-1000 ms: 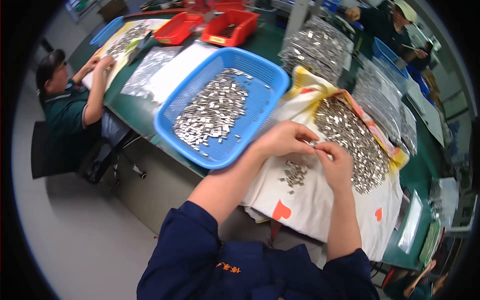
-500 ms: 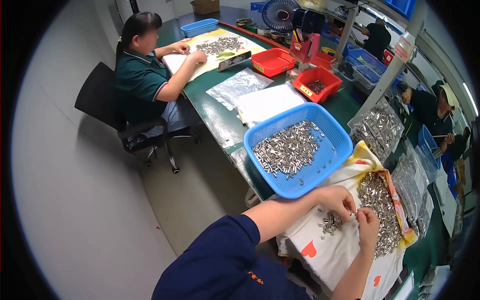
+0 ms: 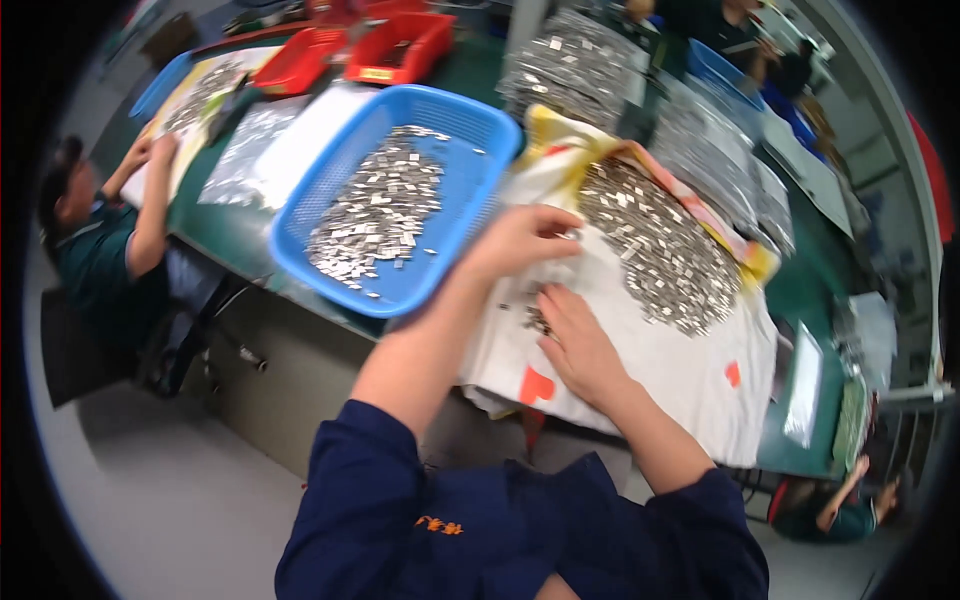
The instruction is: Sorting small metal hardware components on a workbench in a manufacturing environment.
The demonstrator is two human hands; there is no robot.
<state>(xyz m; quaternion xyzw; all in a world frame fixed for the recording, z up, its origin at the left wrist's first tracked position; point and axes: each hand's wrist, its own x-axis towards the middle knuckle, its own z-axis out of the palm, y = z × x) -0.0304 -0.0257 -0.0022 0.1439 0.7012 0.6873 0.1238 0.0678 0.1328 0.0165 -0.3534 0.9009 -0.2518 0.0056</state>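
- Green work surface is seen running through a busy room, with another person seated at its far left edge over a separate spread of small metal pieces.
- A white cloth is draped over the near edge of the surface, seemingly so that the pieces on it can be spread and kept together.
- A large heap of small silvery parts lies on the cloth toward its far side; a much smaller cluster is pulled out nearer the near edge, apparently for sorting.
- A blue basket stands just left of the cloth, touching or overlapping its edge, with more parts spread across its floor; it is kept within easy reach of the left hand.
- The left hand is curled loosely at the cloth's left edge, just beside the basket rim; whether a part is pinched in it cannot be told.
- The right hand rests palm down on the cloth, fingers fairly flat and together, touching the small cluster; nothing is seen gripped in it.
- Red bins and bagged parts are set at the far edge.
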